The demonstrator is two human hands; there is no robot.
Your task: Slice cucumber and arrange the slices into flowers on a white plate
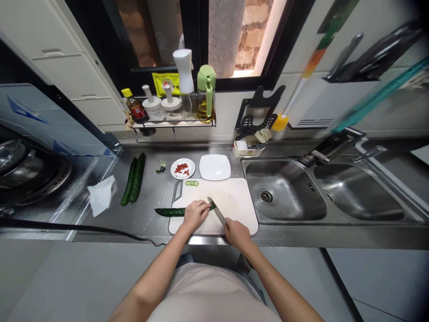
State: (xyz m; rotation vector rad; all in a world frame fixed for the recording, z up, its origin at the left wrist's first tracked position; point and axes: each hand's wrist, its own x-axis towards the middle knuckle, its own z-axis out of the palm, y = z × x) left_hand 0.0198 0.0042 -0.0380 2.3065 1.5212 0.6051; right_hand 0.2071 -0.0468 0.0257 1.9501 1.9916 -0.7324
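A long dark green cucumber [170, 212] lies across the white cutting board [239, 203], its left end reaching past the board's edge. My left hand [196, 214] is closed over it near the right end, fingers bent. In my right hand [236, 232] is a knife [218, 213], gripped by the handle, which the fingers hide. Its blade slants up and left, at the cucumber's cut end just beside my left fingertips. Whether the edge touches the cucumber I cannot tell. A short row of pale cucumber slices [191, 183] rests at the board's upper left.
Behind the board stand a round plate of chopped red pieces [182, 169] and a white square plate [215, 167]. Two whole cucumbers [133, 180] and a crumpled tissue [101, 195] lie left. A double sink [284, 190] is on the right; a cable [100, 227] crosses the front left.
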